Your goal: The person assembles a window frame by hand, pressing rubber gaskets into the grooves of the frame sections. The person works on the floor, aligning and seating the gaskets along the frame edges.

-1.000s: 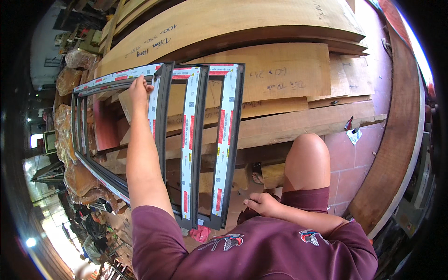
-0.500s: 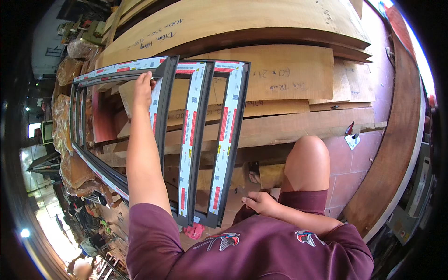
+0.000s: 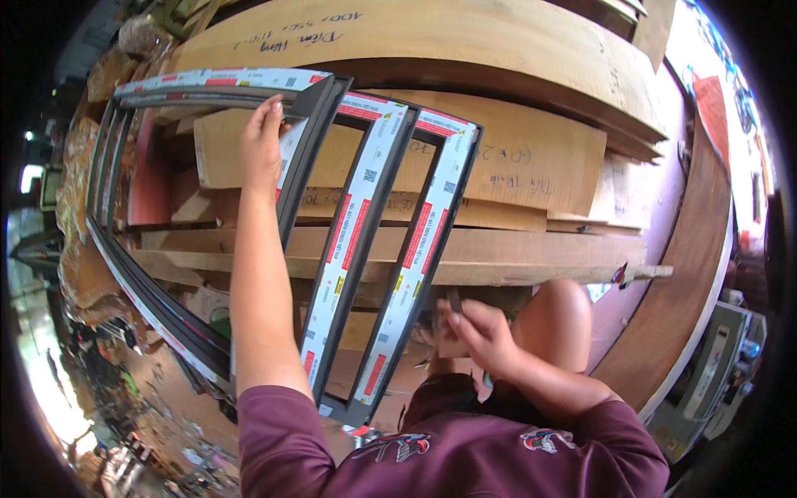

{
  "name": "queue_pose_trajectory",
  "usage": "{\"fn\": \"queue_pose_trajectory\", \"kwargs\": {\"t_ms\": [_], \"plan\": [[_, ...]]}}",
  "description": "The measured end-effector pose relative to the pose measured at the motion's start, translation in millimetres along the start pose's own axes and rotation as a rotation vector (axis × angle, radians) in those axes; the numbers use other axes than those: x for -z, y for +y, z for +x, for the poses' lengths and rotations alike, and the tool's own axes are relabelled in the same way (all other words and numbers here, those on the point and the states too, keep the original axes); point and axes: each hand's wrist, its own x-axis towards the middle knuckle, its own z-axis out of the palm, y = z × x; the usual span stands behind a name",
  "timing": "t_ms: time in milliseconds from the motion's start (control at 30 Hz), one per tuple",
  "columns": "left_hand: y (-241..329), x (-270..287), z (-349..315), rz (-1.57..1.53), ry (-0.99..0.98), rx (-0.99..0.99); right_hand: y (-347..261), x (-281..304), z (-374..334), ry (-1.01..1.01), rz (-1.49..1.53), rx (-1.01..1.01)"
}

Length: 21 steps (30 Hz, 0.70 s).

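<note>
My left hand (image 3: pixel 267 137) is closed around the upper part of a dark grey metal window frame (image 3: pixel 311 149), near its top corner. White, blue and red protective film covers much of the frame. Two narrower framed uprights, the middle one (image 3: pixel 357 207) and the outer one (image 3: pixel 432 224), stand beside it on the right, all leaning. Lower down, my right hand (image 3: pixel 483 334) is closed in front of my knee, just right of the outer upright. Something small and dark shows at its fingertips, too blurred to name.
Large wooden boards (image 3: pixel 465 54) with handwriting lie stacked beyond the frames. A long timber beam (image 3: pixel 498 253) crosses in front of them. Another brown plank (image 3: pixel 689 249) runs along the right, beside a grey machine (image 3: pixel 706 373). Wrapped wooden pieces (image 3: pixel 75 199) stand at the left.
The frames have tilted, their tops shifting right in view, with my left hand still on them. My right hand has moved up and right, and a small dark thing now shows at its fingertips.
</note>
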Motion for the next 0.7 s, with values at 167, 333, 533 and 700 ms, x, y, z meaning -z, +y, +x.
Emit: {"fn": "queue_pose_trajectory", "kwargs": {"t_ms": [167, 333, 533, 700], "plan": [[-8, 7, 14, -0.118, -0.199, 0.047, -55, 11, 142, 0.117, -0.118, 0.055], [-17, 25, 15, -0.377, -0.164, 0.062, -102, -26, 228, 0.084, -0.03, 0.061], [-19, 29, 20, -0.517, -0.23, 0.096, -94, -48, 287, 0.134, -0.128, 0.074], [-18, 29, 22, -0.542, -0.279, 0.049, -96, -61, 303, 0.189, -0.22, 0.082]]}}
